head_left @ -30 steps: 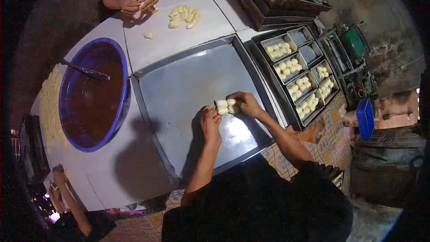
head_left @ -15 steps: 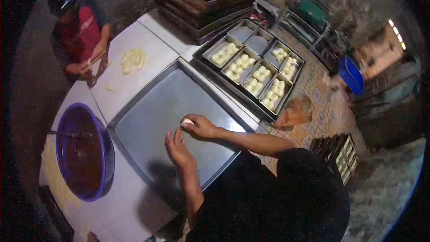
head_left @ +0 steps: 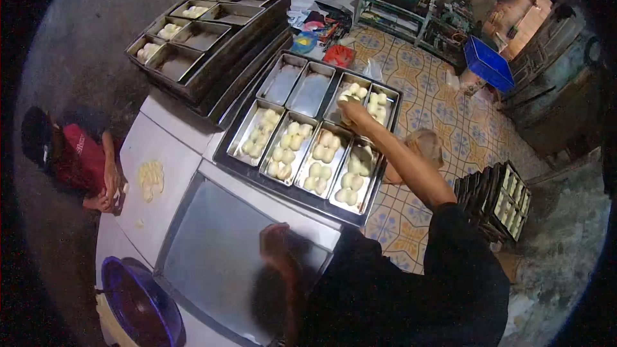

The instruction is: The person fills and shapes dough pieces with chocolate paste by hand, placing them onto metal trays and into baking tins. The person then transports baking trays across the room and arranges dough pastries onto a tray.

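Observation:
My right hand [head_left: 357, 117] reaches over a metal loaf pan [head_left: 332, 113] in the back row, its fingers curled down beside the dough balls [head_left: 352, 92]. Whatever the fingertips hold is hidden under the hand. Blurred and in shadow, my left hand [head_left: 275, 241] hovers above a wide, shallow metal tray [head_left: 218, 250]; its fingers are not clear. Several loaf pans stand together in a dark rack [head_left: 302, 187]. Most contain pale dough balls, such as the clustered dough [head_left: 290, 148] in the front row, while two pans at the back left are bare.
Stacked pan racks [head_left: 225, 71] rise at the back left. A purple basin [head_left: 144, 302] is near left. Across the white table, a co-worker's hands [head_left: 106, 196] are near dough strips [head_left: 150, 180]. More racks [head_left: 508, 202] stand on the right; a blue crate [head_left: 488, 64] lies farther back.
My right hand has moved from the tray, where it held a dough piece, up and right to the loaf pans. My left hand stays over the tray. The view has swung right.

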Tool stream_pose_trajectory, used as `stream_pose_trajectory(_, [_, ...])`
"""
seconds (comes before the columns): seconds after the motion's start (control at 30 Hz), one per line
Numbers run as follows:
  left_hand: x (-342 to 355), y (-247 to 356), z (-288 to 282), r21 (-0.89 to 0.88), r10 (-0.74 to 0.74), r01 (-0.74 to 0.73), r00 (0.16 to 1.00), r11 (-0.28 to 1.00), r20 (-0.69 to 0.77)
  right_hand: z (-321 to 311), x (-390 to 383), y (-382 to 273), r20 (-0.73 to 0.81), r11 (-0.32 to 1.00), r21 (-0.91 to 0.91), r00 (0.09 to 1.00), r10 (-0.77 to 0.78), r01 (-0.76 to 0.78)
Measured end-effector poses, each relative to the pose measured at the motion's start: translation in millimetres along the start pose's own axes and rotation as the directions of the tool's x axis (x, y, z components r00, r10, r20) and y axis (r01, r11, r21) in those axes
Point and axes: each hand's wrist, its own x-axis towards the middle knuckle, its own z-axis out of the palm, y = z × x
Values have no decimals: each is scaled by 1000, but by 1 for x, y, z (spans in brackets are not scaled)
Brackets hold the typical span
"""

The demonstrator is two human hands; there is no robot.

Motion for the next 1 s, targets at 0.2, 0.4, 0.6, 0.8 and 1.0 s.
stream_pose_trajectory(0.2, [63, -24, 95, 646, 24, -245, 943, 723, 331, -50, 54, 11, 50, 893, -449, 998, -23, 44])
stream_pose_trajectory(0.4, [108, -70, 209, 483, 21, -384, 799, 787, 601, -97, 86, -63, 517, 262, -796, 838, -175, 546])
stream_pose_trajectory(0.6, [130, -131, 304, 718, -148, -576, 730, 392, 667, -85, 119, -14, 720, -171, -693, 677, -149, 700])
stream_pose_trajectory(0.8, [115, -152, 298, 689, -81, -659, 702, 301, 707, -93, 136, -30, 814, -77, -578, 568, -120, 812])
stream_pose_trajectory(1.0, [122, -144, 294, 591, 53, -622, 711, 515, 702, -85, 115, -55, 793, 102, -590, 599, -113, 801])
